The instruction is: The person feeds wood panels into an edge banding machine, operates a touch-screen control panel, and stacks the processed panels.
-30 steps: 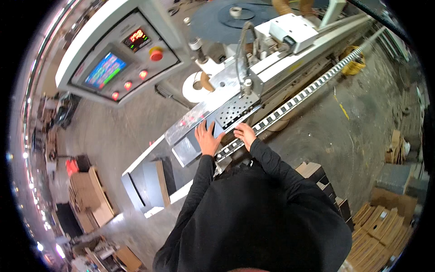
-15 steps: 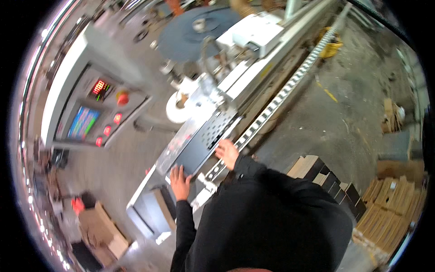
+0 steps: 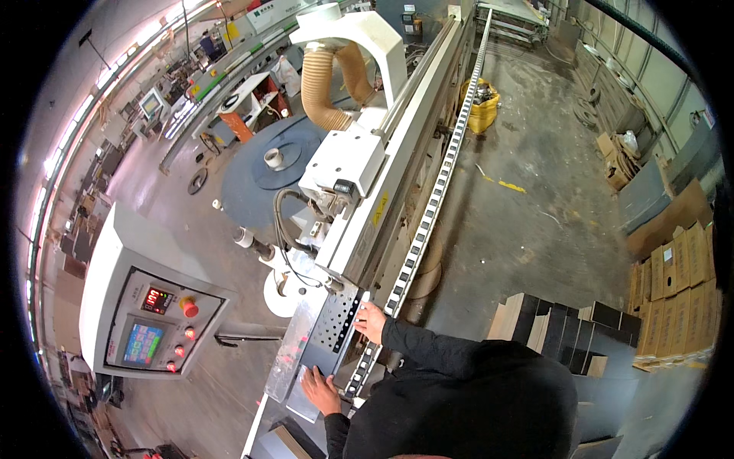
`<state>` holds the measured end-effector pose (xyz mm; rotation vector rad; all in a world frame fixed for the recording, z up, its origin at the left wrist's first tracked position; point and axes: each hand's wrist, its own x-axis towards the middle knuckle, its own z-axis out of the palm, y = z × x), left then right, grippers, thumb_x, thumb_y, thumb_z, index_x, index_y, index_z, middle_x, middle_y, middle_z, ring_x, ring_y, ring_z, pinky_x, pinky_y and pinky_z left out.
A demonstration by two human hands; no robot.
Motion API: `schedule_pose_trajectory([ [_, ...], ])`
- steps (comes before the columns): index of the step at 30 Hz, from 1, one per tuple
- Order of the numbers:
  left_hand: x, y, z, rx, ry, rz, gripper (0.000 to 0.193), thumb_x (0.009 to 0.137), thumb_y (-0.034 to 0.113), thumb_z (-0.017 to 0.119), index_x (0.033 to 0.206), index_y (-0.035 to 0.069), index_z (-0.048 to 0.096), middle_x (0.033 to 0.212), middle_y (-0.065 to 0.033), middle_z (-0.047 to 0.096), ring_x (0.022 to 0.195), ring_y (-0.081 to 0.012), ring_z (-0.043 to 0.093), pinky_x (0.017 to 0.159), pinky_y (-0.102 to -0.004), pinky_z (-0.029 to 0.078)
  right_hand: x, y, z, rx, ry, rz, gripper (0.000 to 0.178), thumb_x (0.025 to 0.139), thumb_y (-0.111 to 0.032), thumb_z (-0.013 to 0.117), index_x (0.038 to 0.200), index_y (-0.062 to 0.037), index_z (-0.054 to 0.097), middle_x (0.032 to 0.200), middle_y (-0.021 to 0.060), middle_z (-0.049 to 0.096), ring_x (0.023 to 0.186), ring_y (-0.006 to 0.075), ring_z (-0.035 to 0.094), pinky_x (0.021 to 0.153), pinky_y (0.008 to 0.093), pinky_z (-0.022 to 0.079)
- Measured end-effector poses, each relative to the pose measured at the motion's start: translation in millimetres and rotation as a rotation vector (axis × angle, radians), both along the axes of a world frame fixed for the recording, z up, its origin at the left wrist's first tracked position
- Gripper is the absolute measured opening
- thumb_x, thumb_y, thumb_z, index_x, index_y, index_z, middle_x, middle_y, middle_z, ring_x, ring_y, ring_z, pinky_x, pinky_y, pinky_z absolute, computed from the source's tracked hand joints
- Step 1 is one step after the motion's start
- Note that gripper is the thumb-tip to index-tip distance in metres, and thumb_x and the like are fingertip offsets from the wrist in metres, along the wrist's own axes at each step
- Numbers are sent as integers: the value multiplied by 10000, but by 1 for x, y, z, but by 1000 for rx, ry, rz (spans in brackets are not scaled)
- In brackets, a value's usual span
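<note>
My left hand [image 3: 321,390] lies palm down with fingers spread, on a flat grey-blue panel [image 3: 330,358] at the near end of a long white machine. Just beyond, my right hand [image 3: 371,322] touches the right edge of the machine's bed, beside a dark plate full of holes [image 3: 332,321]. Its fingers look stretched and slightly bent, with no object visible in them. A shiny metal strip [image 3: 288,353] runs along the left of the panel. Close by on the right is a conveyor track of black and white links [image 3: 413,256].
A control box [image 3: 164,294] with lit screens and a red knob stands at left. Beyond are a large dark coil [image 3: 245,172] and a ribbed tan hose [image 3: 317,88]. Stacked dark boards [image 3: 562,336], cardboard boxes [image 3: 673,306] and a yellow sack [image 3: 483,115] stand on the right.
The view has tilted up, showing more of the machine's far end. My right hand has moved forward along the bed's edge beside the holed plate; my left hand stays on the near end.
</note>
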<state>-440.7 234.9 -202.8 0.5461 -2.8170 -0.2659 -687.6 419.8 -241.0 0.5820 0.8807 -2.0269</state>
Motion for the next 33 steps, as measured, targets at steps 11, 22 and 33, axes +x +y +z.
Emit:
schedule_pose_trajectory([
  [11, -51, 34, -18, 31, 117, 35, 565, 975, 286, 709, 1416, -38, 566, 1502, -231, 555, 1410, -404, 491, 1261, -571, 272, -51, 37, 37, -74, -33, -79, 1038, 1044, -678, 431, 1696, 8, 4, 1785, 205, 16, 1631, 389, 135, 1333, 441, 174],
  [22, -163, 113, -10, 58, 351, 103, 583, 887, 408, 819, 1139, -113, 746, 1366, -283, 656, 1389, -465, 479, 1275, -581, 246, -89, 98, -58, 215, 850, -251, 332, 1051, -278, 679, 1299, -62, 635, 1192, 83, 708, 1125, 179, 658, 1002, 338, 506],
  [33, 55, -23, -20, -36, 60, 361, 596, 992, 351, 672, 1411, -64, 582, 1532, -265, 531, 1432, -459, 454, 1231, -572, 304, 9, 90, 19, 886, 1830, 853, 578, 947, -625, 691, 1272, -148, 711, 1359, 63, 629, 1421, 307, 474, 1326, 580, 116],
])
